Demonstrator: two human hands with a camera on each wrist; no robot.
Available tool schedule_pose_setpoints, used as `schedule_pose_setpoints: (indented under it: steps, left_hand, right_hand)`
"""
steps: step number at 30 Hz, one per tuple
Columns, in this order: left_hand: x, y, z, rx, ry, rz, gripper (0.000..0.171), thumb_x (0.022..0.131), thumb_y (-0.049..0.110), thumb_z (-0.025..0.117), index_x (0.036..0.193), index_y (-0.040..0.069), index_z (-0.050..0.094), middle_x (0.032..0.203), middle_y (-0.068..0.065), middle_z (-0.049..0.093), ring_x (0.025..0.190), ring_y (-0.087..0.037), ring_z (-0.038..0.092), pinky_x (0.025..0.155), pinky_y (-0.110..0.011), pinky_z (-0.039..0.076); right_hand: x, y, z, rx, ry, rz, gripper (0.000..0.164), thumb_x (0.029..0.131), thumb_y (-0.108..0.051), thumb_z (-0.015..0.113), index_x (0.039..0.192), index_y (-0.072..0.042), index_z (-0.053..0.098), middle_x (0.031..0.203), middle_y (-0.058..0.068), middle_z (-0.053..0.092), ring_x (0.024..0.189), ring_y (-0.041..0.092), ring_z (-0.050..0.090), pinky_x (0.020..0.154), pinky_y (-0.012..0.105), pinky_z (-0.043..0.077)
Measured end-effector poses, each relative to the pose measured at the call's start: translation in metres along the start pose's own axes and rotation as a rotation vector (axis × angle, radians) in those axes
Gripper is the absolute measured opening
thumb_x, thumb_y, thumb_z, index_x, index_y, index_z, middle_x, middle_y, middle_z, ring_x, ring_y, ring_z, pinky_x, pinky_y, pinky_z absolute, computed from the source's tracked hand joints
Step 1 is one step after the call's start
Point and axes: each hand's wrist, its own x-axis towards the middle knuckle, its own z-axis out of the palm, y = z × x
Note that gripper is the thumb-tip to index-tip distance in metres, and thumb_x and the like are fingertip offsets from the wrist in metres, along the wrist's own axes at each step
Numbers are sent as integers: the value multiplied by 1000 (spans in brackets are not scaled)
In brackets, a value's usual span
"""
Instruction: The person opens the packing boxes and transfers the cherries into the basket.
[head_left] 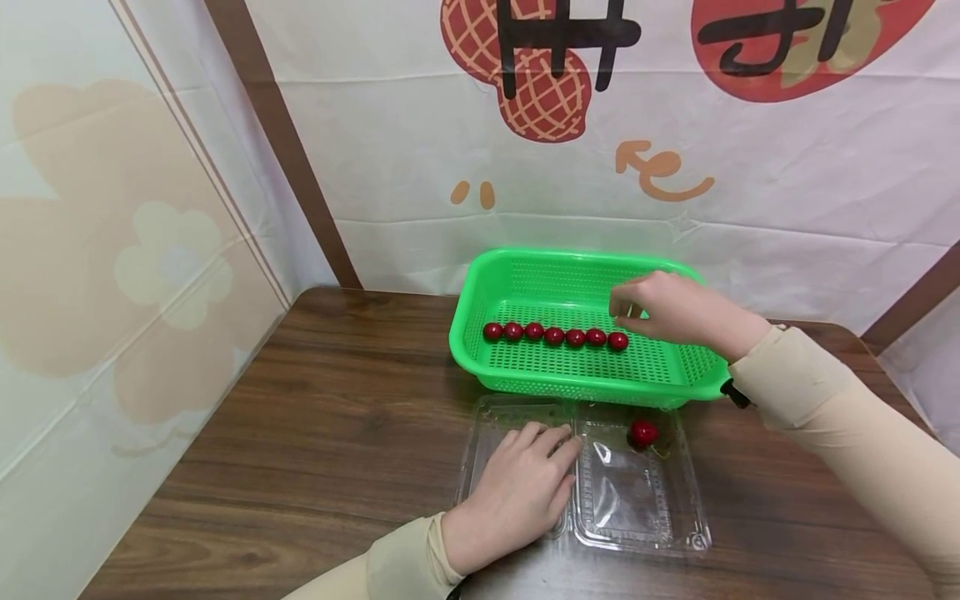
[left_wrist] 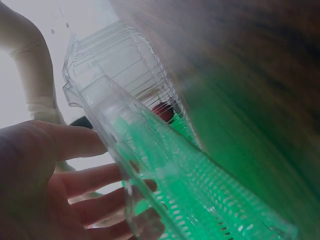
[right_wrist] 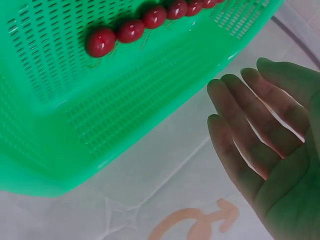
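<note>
A row of several red cherries (head_left: pixel 554 336) lies across the floor of a green perforated basket (head_left: pixel 480 367). My right hand (head_left: pixel 663 308) hovers over the right part of the basket, its fingers loosely bent and holding nothing. In the right wrist view that right hand (right_wrist: pixel 270 135) shows slightly spread fingers, apart from the cherries (right_wrist: pixel 101 42). My left hand (head_left: pixel 517 487) rests on the left half of an opened clear plastic box (head_left: pixel 630 508), fingertips at its middle ridge. One more cherry (head_left: pixel 642 432), with a stem, sits in the box's right half.
The basket stands at the back of a brown wooden table (head_left: pixel 322 433), right behind the plastic box. A printed white cloth (head_left: pixel 390 158) hangs behind the table, and another cloth panel (head_left: pixel 112 292) hangs along the left.
</note>
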Motion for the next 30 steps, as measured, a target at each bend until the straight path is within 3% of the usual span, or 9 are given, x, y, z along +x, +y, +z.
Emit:
schedule_pose_setpoints:
  steps: [17, 30]
  left_hand:
    - [1, 0, 1, -15, -27, -4, 34, 83, 29, 60, 113, 13, 64, 116, -5, 63, 104, -21, 53, 77, -34, 48]
    - [1, -1, 2, -15, -3, 9, 35, 83, 27, 60, 114, 13, 63, 114, -5, 64, 102, -20, 53, 75, -34, 48]
  right_hand:
    - [-40, -33, 4, -74, 192, -49, 8, 79, -19, 69, 84, -19, 64, 80, -10, 65, 62, 3, 56, 53, 28, 49]
    - [-62, -50, 21, -77, 284, -157, 17, 69, -14, 75, 79, -17, 61, 74, -9, 61, 58, 4, 54, 49, 25, 47]
